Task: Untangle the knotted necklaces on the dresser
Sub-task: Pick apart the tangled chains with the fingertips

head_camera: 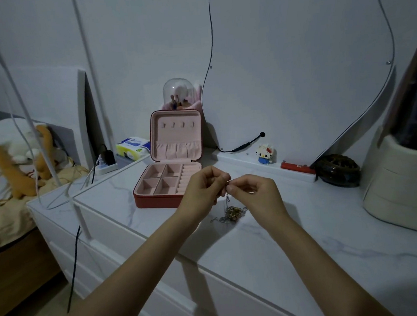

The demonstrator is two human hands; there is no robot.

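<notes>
My left hand (202,187) and my right hand (252,194) meet fingertip to fingertip above the middle of the dresser (309,244), both curled tight, each pinching the same thin chain. That chain drops straight down from my fingers to the knotted necklaces (229,212), a small gold and silver clump lying on the marble-look top between my wrists, with a loose silver strand trailing out to the left.

Just behind my left hand sits the jewelry box (169,183), red outside, pink inside, lid standing upright, 4 square compartments and a row of ring rolls showing. No writing on it that I can read.

Along the back edge: a tissue pack (133,147) with blue and yellow print too small to read, a power strip (105,166) with a black plug in it, a glass dome (178,93) over makeup brushes, a blocky cat figure (265,153), a red bar (296,167) whose label I cannot read, and a dark round dish (338,171). A cream case (402,190) fills the right edge.

The front edge runs under my forearms, and bare marble lies on both sides of the clump. Cables (73,255) hang off the left corner.
</notes>
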